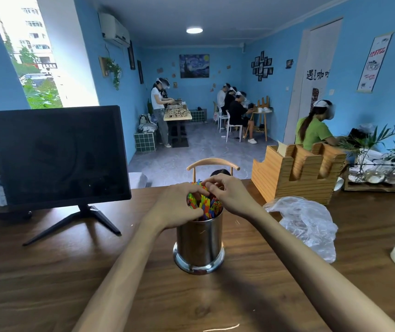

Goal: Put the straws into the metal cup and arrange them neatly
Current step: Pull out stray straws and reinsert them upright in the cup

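Head view: both hands, left hand (179, 207) and right hand (230, 195), curl fingers around multicoloured plastic straws (204, 206) standing in the shiny cylindrical metal cup (200, 245) on the brown wooden bench (71, 271); no legible label

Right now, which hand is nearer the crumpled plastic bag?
Right. The right hand sits over the straws, just left of the plastic bag; the left hand is beyond them, farther left.

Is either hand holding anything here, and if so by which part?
Both the left hand and the right hand have curled fingers on the top ends of the straws standing in the metal cup.
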A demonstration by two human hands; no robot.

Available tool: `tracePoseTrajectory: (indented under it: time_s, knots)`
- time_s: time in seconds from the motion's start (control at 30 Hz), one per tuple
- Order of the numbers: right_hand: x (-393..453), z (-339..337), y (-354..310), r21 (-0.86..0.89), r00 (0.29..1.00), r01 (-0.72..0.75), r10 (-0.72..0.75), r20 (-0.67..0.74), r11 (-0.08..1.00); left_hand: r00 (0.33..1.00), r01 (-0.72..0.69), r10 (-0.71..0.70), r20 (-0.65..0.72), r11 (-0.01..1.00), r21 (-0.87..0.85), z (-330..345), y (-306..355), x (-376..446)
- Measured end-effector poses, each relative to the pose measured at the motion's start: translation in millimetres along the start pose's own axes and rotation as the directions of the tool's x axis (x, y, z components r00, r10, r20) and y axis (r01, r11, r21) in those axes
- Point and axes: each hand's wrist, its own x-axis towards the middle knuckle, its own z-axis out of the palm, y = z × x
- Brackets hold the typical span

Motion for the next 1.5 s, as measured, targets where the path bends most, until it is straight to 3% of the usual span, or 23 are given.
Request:
tracePoseTrajectory:
  time_s: [0.4,0.7,1.0,1.5]
  knots:
    - [0,1,3,0.020,0.999,-0.012,0.012,0.036,1.000,0.997,-0.053,0.055,-0.056,0.998,0.041,0,-3,7]
    - [1,3,2,-0.002,0.999,-0.005,0.005,0.050,1.000,0.996,-0.076,0.070,0.060,0.993,0.094,-5,0,8]
    - [3,6,3,0.014,0.998,-0.029,0.028,0.050,0.999,1.000,-0.025,0.025,0.014,0.999,0.035,-11,-4,9]
    - [4,5,-2,0.041,0.995,-0.007,0.003,0.095,0.999,0.994,-0.091,0.087,-0.058,0.993,-0.068,-22,-7,8]
